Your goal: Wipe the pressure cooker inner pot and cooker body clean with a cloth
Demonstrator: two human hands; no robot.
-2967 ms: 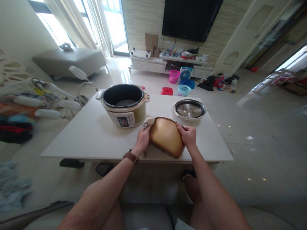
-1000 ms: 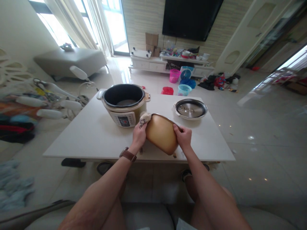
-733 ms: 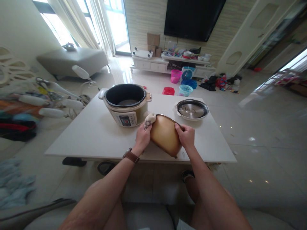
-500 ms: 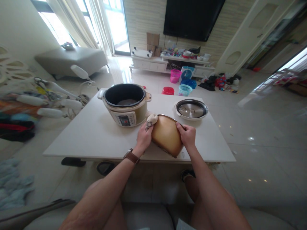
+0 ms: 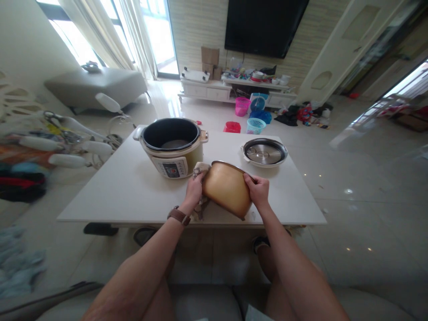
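Note:
A gold-coloured inner pot [image 5: 225,189] is tipped on its side at the near edge of the white table [image 5: 127,187], its outer wall facing me. My left hand [image 5: 194,189], with a brown watch on the wrist, presses a crumpled light cloth [image 5: 201,168] against the pot's left side. My right hand [image 5: 257,191] grips the pot's rim on the right. Behind them stands the beige electric cooker [image 5: 171,147] with its dark cavity open.
The cooker's round metal lid [image 5: 265,153] lies upside down at the back right of the table. A drying rack with clothes [image 5: 50,142] stands to the left. Pink, red and blue baskets [image 5: 249,117] sit on the floor beyond the table, before a TV cabinet.
My left hand has slid the cloth down and to the left over the pot's side, and the pot has shifted slightly left. My right hand keeps its grip on the rim.

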